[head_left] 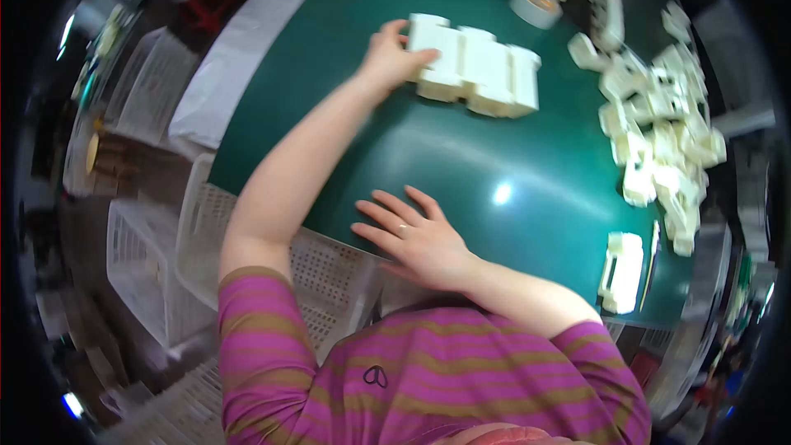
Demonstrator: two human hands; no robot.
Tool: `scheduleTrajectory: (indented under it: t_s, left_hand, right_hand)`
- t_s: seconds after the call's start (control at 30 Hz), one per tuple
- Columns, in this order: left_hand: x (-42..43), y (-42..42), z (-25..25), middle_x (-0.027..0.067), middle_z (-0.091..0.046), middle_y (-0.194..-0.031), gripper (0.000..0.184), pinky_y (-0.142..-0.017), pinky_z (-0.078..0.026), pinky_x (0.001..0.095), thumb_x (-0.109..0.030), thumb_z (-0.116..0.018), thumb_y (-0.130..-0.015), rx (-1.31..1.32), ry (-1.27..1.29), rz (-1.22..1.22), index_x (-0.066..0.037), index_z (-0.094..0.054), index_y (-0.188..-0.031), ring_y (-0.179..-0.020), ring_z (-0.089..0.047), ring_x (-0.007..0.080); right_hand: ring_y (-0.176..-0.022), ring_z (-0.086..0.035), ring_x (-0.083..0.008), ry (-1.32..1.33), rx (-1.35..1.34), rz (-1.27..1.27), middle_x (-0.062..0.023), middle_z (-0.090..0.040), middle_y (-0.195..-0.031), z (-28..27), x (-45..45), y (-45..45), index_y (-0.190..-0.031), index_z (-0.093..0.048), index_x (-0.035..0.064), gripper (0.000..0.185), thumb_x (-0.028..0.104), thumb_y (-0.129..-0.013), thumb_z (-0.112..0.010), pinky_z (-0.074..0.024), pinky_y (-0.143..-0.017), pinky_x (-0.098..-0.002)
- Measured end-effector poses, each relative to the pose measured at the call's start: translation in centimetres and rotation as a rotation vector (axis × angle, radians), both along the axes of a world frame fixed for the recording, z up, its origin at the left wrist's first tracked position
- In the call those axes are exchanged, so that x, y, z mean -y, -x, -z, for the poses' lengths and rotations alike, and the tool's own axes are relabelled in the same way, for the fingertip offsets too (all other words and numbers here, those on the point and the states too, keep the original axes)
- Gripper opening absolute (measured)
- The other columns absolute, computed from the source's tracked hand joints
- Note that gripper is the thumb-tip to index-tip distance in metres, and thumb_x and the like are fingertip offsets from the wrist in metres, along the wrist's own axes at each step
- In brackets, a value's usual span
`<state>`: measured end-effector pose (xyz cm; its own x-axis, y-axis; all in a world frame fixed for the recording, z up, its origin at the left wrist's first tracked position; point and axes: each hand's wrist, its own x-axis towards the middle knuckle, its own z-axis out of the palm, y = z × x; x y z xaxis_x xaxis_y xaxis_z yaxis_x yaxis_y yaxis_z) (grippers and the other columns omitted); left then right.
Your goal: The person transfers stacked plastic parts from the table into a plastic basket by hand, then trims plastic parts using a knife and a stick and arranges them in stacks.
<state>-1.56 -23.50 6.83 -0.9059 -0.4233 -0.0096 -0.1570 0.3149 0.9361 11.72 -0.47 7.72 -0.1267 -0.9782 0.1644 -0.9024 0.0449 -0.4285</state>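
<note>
On the green tabletop [461,161], white moulded parts [486,66] stand side by side in a row near the far side. My left hand [394,58] grips the leftmost part [428,53] of that row, thumb on its top and fingers at its far left side. Nearer to my body, my right hand [416,235] is over the table's front edge with its fingers spread and nothing in them. A single white part [622,272] lies at the front right, beside a thin pen-like tool [650,265].
A heap of white parts [659,115] covers the right side of the table. At the back stands a roll of tape [535,7]. White plastic crates [329,268] are below the front left edge. A white sheet [235,66] lies along the left side.
</note>
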Motion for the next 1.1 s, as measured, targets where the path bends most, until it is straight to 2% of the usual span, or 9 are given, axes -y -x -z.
scheduleTrajectory:
  t_s: [0.23, 0.3, 0.43, 0.5, 0.6, 0.63, 0.73, 0.87, 1.1]
  left_hand:
    - [0.3, -0.3, -2.0, 0.0208, -0.059, -0.124, 0.088, -0.097, -0.047, 0.0407, -0.015, -0.078, -0.078, 0.203, -0.204, 0.088, 0.004, -0.027, -0.146, -0.111, -0.062, 0.0271]
    - [0.3, -0.6, -1.0, 0.0188, -0.06, -0.123, 0.084, -0.092, -0.05, 0.0403, -0.009, -0.076, -0.078, 0.123, -0.464, 0.08, 0.003, -0.029, -0.146, -0.109, -0.062, 0.0256]
    - [1.1, -5.5, -1.7, 0.0083, -0.062, -0.117, 0.06, -0.079, -0.05, 0.0307, -0.003, -0.069, -0.083, -0.097, -0.529, -0.074, -0.004, -0.044, -0.138, -0.101, -0.062, 0.019]
    - [11.4, -10.2, 0.7, 0.0053, -0.063, -0.112, 0.041, -0.077, -0.048, 0.0299, -0.004, -0.066, -0.085, -0.327, -0.67, 0.02, -0.006, -0.053, -0.125, -0.095, -0.062, 0.0176]
    - [19.4, -27.4, -1.5, 0.0037, -0.063, -0.109, 0.029, -0.076, -0.045, 0.0301, -0.004, -0.063, -0.087, -0.648, -0.619, -0.367, -0.008, -0.057, -0.115, -0.096, -0.061, 0.0178]
    - [17.0, -30.7, -2.9, 0.0141, -0.061, -0.117, 0.049, -0.086, -0.051, 0.0387, 0.004, -0.062, -0.082, -0.803, -0.521, -0.686, 0.0, -0.048, -0.128, -0.106, -0.061, 0.0269]
    - [17.9, -41.6, 2.6, 0.0108, -0.06, -0.119, 0.042, -0.094, -0.049, 0.041, 0.007, -0.06, -0.081, -0.799, -0.498, -0.998, -0.002, -0.051, -0.121, -0.112, -0.059, 0.0264]
    - [18.4, -47.4, 22.6, 0.0148, -0.057, -0.124, 0.056, -0.097, -0.048, 0.0387, 0.007, -0.063, -0.074, -0.369, -0.335, -1.598, 0.0, -0.046, -0.127, -0.115, -0.058, 0.0264]
    - [18.7, -53.5, 36.3, 0.0205, -0.055, -0.126, 0.072, -0.096, -0.047, 0.0373, 0.001, -0.073, -0.066, 0.292, -0.255, -1.696, 0.002, -0.043, -0.132, -0.114, -0.058, 0.0304]
  right_hand:
    - [-0.136, -0.038, -0.0261, 0.172, -0.051, 0.043, -0.0098, -0.048, -0.141, 2.1, -1.6, 0.0, -0.127, -0.056, 0.0137, 0.062, 0.033, -0.072, -0.076, -0.0246, -0.113, -0.0529]
    - [-0.136, -0.039, -0.0257, 0.213, -0.012, 0.011, -0.0092, -0.05, -0.139, 2.2, -1.1, 0.0, -0.126, -0.057, 0.0137, 0.061, 0.034, -0.071, -0.076, -0.026, -0.112, -0.053]
    - [-0.133, -0.041, -0.023, 0.146, 0.032, 0.003, -0.0067, -0.052, -0.135, 1.1, -1.3, 0.6, -0.122, -0.059, 0.0141, 0.057, 0.024, -0.068, -0.076, -0.027, -0.113, -0.0482]
    - [-0.135, -0.039, -0.0229, 0.059, 0.06, -0.011, -0.0056, -0.049, -0.139, 0.5, -0.9, 0.5, -0.124, -0.057, 0.0147, 0.06, 0.021, -0.069, -0.076, -0.027, -0.112, -0.048]
    - [-0.134, -0.041, -0.0253, 0.01, 0.009, 0.003, -0.0052, -0.048, -0.141, -0.1, 0.1, -0.7, -0.129, -0.055, 0.0168, 0.062, 0.018, -0.071, -0.076, -0.0262, -0.112, -0.0486]
    - [-0.134, -0.041, -0.0251, -0.006, -0.025, 0.02, -0.0049, -0.048, -0.141, -0.4, 0.6, -0.9, -0.129, -0.055, 0.0174, 0.062, 0.017, -0.071, -0.076, -0.0266, -0.112, -0.0484]
    - [-0.133, -0.042, -0.0257, -0.032, -0.054, 0.045, -0.0046, -0.048, -0.142, -1.0, 1.0, -1.5, -0.129, -0.055, 0.0172, 0.063, 0.015, -0.07, -0.077, -0.0268, -0.111, -0.0484]
    - [-0.133, -0.042, -0.027, -0.075, -0.1, 0.045, -0.0054, -0.048, -0.142, -1.1, 2.0, -2.2, -0.128, -0.055, 0.0167, 0.065, 0.013, -0.068, -0.077, -0.0261, -0.112, -0.0487]
    - [-0.133, -0.042, -0.0298, -0.111, -0.127, 0.074, -0.0068, -0.048, -0.141, -0.3, 2.4, -2.4, -0.125, -0.057, 0.017, 0.067, 0.011, -0.062, -0.08, -0.0259, -0.113, -0.0497]
